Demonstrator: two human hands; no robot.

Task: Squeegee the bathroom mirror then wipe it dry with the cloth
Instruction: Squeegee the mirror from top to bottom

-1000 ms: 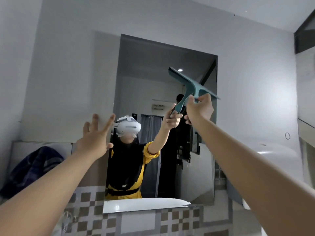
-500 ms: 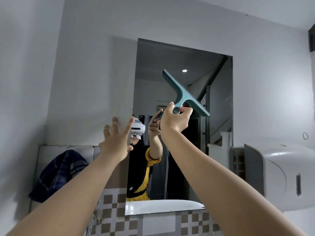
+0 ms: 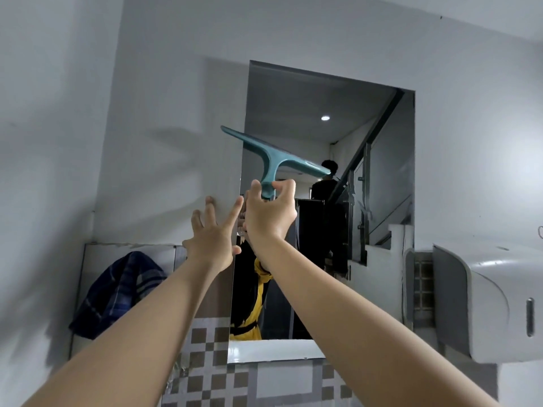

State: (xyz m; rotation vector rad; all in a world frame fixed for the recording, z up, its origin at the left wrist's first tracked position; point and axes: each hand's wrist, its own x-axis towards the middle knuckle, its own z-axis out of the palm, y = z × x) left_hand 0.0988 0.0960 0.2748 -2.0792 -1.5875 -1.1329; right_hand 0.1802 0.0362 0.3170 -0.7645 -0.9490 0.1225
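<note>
Sweeping leftward across the glass over the past second, the teal squeegee [image 3: 274, 160] is now seen in the head view with the left tip of its blade past the left edge of the bathroom mirror [image 3: 338, 136], over the bare wall; a second ago it was held near the right edge. The shift suggests that the squeegee stage is under way along the upper part of the glass and that the drying stage has not yet begun.

The handle is pinched from below by the right hand [image 3: 269, 214], with the thumb on one side and the curled fingers on the other, and the blade is tilted so that its left end stands higher than its right. Whether the blade is touching the glass cannot be told. The right arm is stretched up and forward from the lower right.

The left hand [image 3: 211, 239] is raised just beside it with nothing held, fingers spread and straight, the fingertips at the mirror's left edge.

A dark blue checked cloth [image 3: 117, 292] is seen hanging well to the left and lower down, untouched. A white wall-mounted dispenser [image 3: 493, 304] is fixed at the right.
</note>
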